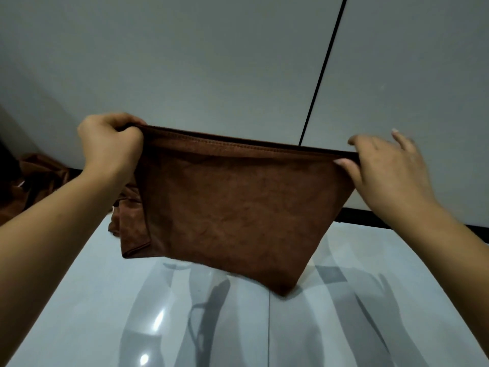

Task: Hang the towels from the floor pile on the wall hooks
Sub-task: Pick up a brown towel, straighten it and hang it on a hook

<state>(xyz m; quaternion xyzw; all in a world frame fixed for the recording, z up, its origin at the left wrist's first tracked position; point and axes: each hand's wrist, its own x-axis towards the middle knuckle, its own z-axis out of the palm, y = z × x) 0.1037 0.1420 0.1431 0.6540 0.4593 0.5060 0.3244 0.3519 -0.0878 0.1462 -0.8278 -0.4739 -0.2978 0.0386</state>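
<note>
I hold a brown towel [238, 202] stretched between both my hands, up off the floor [79, 300] and in front of the grey wall [185, 62]; its stitched top hem runs taut from one hand to the other, sloping a little down toward my right, and the cloth hangs below in a folded sheet that narrows to a low corner just above the glossy tiles. My left hand [111, 144] is curled tight round the left end of the hem, fingers folded over the top edge and thumb pressed against them; my right hand [391, 168] pinches the right end between thumb and forefinger, while its other fingers stand loose and spread, slightly blurred. Behind the held towel, on the floor against the dark skirting [370, 215] at the foot of the wall, lies the pile of brown towels [129, 223], crumpled and partly hidden by my left forearm and by the cloth I hold; a dark vertical seam [325, 64] divides the wall panels above my right hand.
</note>
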